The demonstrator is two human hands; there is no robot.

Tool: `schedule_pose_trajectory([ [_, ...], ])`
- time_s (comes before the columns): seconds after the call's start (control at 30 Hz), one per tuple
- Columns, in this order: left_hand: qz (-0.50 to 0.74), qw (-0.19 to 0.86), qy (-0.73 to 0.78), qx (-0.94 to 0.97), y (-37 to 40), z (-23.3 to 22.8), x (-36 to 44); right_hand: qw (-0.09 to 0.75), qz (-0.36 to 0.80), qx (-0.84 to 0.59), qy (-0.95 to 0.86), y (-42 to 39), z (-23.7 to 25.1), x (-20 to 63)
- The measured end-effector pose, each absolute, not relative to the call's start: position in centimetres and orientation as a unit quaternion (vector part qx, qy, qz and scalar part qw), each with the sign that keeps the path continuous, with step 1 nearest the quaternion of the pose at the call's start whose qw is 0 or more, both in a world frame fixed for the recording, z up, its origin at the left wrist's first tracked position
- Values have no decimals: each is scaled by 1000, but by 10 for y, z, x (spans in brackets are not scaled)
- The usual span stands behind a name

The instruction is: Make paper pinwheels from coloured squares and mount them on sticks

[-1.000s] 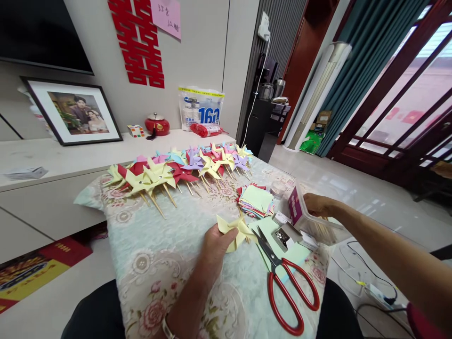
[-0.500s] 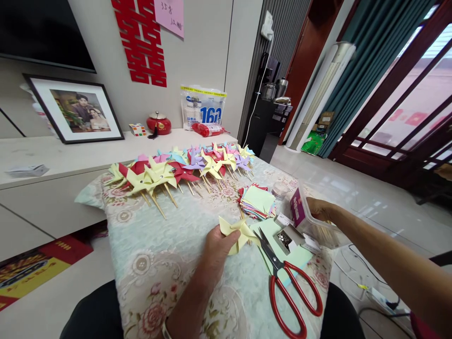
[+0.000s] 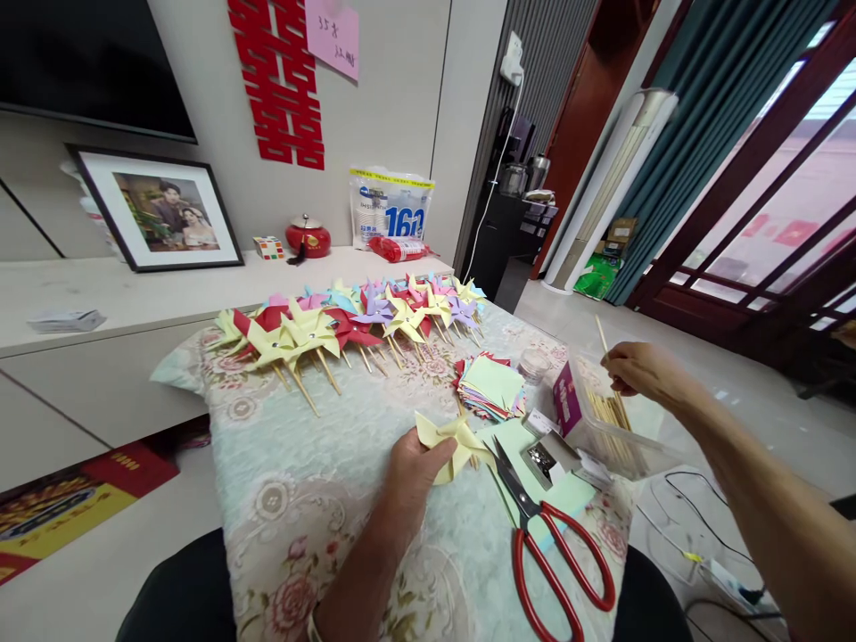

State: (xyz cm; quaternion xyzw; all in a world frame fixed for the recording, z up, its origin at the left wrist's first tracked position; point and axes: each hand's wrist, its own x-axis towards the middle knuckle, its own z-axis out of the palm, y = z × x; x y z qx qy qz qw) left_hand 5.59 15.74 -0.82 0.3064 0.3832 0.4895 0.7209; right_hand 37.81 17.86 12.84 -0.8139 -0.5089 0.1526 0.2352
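Note:
My left hand (image 3: 415, 468) pinches a pale yellow paper pinwheel (image 3: 456, 446) by its left side, low over the table. Above a clear plastic box (image 3: 642, 459), my right hand (image 3: 632, 367) grips a thin wooden stick (image 3: 601, 333) whose end points up. More wooden sticks (image 3: 605, 410) lie inside that box. Red-handled scissors (image 3: 528, 508) rest open on pale green paper (image 3: 568, 493), just right of the pinwheel. A small box of metal fasteners (image 3: 541, 461) sits between the scissors and the plastic box. Behind them is a stack of coloured paper squares (image 3: 493, 383).
Several finished pinwheels on sticks (image 3: 311, 334) lie along the far side of the cloth-covered table (image 3: 267, 446). A round clear container (image 3: 533, 364) stands beside the paper stack. Beyond is a white cabinet (image 3: 134, 308) holding a framed photo (image 3: 224, 245) and a red pot (image 3: 314, 241).
My right hand has risen out of the plastic box and now holds a wooden stick. My left hand keeps the pinwheel in nearly the same place.

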Motion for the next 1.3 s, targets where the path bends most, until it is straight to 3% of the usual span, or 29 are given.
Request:
schedule_pose_trajectory([
  [0.07,497,730,366,293,157,-3,55,274,195,-778,-530,161,133,346],
  [0.13,509,740,345,273,157,3,52,354,351,-661,-561,142,126,302],
  [0.2,524,743,331,253,158,9,49,381,441,-591,-558,129,108,259],
  [0.33,558,725,318,248,162,14,42,381,493,-551,-556,124,63,205],
  [0.57,545,743,281,268,157,9,47,318,554,-531,-557,126,21,189],
  [0.7,562,712,323,270,157,6,50,302,522,-515,-609,118,28,204],
  [0.9,540,688,370,315,158,1,56,413,415,-542,-604,115,45,224],
  [1.3,494,619,369,486,151,-13,60,424,395,-537,-613,122,30,210],
])
